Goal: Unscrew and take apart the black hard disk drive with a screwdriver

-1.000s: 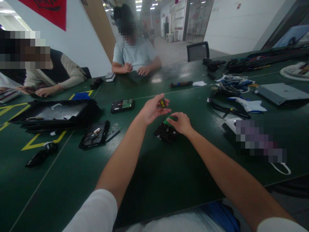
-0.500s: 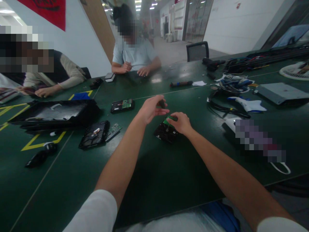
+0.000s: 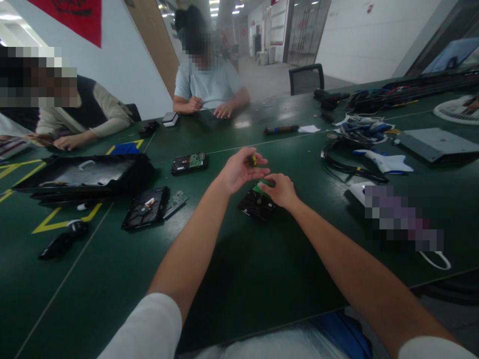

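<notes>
The single head-worn view looks out from above the near edge of the tabletop (image 3: 232,289), facing forward and down. The left forearm (image 3: 192,239) and right forearm (image 3: 344,249) run away from it towards the hard drive (image 3: 253,207), close to mid-view. Wide in its reach, it takes in the far chair (image 3: 307,81) and the corridor (image 3: 259,75) beyond.

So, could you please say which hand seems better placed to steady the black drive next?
Probably the right hand: it reaches over the black drive, whereas the left hand is occupied with a dark, yellow-marked object.
</notes>
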Demonstrator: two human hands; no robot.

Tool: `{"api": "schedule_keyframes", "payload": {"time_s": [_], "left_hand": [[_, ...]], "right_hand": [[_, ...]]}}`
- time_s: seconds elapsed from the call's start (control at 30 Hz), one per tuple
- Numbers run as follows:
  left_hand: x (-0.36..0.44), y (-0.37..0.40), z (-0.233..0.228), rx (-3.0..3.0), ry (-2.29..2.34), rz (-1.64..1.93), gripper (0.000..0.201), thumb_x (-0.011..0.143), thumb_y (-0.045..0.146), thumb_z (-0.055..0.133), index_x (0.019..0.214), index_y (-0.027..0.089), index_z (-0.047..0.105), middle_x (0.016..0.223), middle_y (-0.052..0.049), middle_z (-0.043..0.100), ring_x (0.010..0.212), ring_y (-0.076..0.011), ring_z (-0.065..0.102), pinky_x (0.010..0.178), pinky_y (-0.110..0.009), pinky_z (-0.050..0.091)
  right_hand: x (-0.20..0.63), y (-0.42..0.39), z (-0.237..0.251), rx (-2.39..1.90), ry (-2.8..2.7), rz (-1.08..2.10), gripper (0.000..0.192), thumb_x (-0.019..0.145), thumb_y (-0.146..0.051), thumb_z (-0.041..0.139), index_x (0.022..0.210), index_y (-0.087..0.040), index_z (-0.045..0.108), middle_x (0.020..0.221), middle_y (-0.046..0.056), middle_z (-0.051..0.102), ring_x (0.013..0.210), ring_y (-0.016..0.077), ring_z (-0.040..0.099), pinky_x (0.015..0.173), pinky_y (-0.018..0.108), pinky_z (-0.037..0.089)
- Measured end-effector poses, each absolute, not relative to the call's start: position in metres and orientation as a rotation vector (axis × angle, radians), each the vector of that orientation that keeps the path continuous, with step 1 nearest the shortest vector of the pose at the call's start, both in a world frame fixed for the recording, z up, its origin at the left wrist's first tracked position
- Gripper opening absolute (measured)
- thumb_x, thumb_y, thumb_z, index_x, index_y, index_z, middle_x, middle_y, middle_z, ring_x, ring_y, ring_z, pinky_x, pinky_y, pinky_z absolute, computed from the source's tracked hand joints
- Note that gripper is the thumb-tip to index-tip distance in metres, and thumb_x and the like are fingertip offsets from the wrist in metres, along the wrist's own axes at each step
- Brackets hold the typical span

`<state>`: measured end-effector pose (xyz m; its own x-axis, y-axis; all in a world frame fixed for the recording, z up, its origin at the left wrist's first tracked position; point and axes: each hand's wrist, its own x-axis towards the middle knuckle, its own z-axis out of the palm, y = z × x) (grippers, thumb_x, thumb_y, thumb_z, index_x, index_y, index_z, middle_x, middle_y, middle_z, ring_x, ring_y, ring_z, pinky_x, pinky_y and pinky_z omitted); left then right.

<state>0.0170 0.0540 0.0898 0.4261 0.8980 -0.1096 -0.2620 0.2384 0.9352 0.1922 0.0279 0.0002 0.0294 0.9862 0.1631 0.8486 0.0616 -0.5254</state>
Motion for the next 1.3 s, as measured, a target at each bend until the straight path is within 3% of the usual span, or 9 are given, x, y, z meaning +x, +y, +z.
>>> {"api": "schedule_keyframes", "payload": {"time_s": [0.2, 0.37, 0.73, 0.97, 1.3], "left_hand": [[0.008, 0.058, 0.09, 1.131, 0.816, 0.934, 0.033, 0.093, 0.047, 0.068, 0.105, 0.016, 0.074, 0.096, -0.007, 0.073, 0.077, -0.0173, 0.077, 0.066, -0.024, 0.059], [0.007, 0.061, 0.089, 1.109, 0.854, 0.953, 0.03, 0.092, 0.045, 0.071, 0.101, 0.016, 0.07, 0.093, -0.007, 0.074, 0.072, -0.0183, 0.077, 0.062, -0.026, 0.059], [0.017, 0.056, 0.085, 1.016, 0.722, 0.917, 0.03, 0.092, 0.047, 0.068, 0.098, 0.019, 0.066, 0.108, -0.011, 0.079, 0.079, -0.0193, 0.078, 0.07, -0.029, 0.063], [0.01, 0.057, 0.091, 1.138, 0.844, 0.975, 0.03, 0.091, 0.044, 0.068, 0.101, 0.016, 0.074, 0.101, -0.008, 0.074, 0.07, -0.014, 0.073, 0.06, -0.023, 0.056], [0.015, 0.058, 0.088, 1.034, 0.813, 0.959, 0.028, 0.092, 0.047, 0.065, 0.094, 0.018, 0.067, 0.104, -0.01, 0.079, 0.073, -0.0164, 0.074, 0.065, -0.027, 0.058]], "right_hand": [[0.193, 0.028, -0.001, -1.816, -1.863, 0.374, 0.038, 0.1, -0.051, 0.072, 0.126, -0.025, 0.078, 0.13, 0.009, 0.077, 0.115, 0.032, 0.07, 0.094, 0.046, 0.053], [0.193, 0.028, -0.002, -1.824, -1.852, 0.364, 0.037, 0.1, -0.052, 0.071, 0.124, -0.026, 0.078, 0.128, 0.009, 0.077, 0.115, 0.0311, 0.069, 0.095, 0.045, 0.052], [0.192, 0.028, 0.001, -1.839, -1.846, 0.382, 0.036, 0.098, -0.052, 0.072, 0.122, -0.027, 0.08, 0.129, 0.008, 0.077, 0.113, 0.0308, 0.07, 0.091, 0.042, 0.053], [0.193, 0.028, -0.002, -1.834, -1.854, 0.371, 0.038, 0.1, -0.053, 0.07, 0.125, -0.026, 0.078, 0.129, 0.009, 0.077, 0.114, 0.0298, 0.069, 0.095, 0.043, 0.051], [0.193, 0.029, -0.002, -1.84, -1.847, 0.373, 0.038, 0.099, -0.053, 0.071, 0.125, -0.027, 0.079, 0.128, 0.009, 0.077, 0.114, 0.0302, 0.069, 0.094, 0.043, 0.052]]}}
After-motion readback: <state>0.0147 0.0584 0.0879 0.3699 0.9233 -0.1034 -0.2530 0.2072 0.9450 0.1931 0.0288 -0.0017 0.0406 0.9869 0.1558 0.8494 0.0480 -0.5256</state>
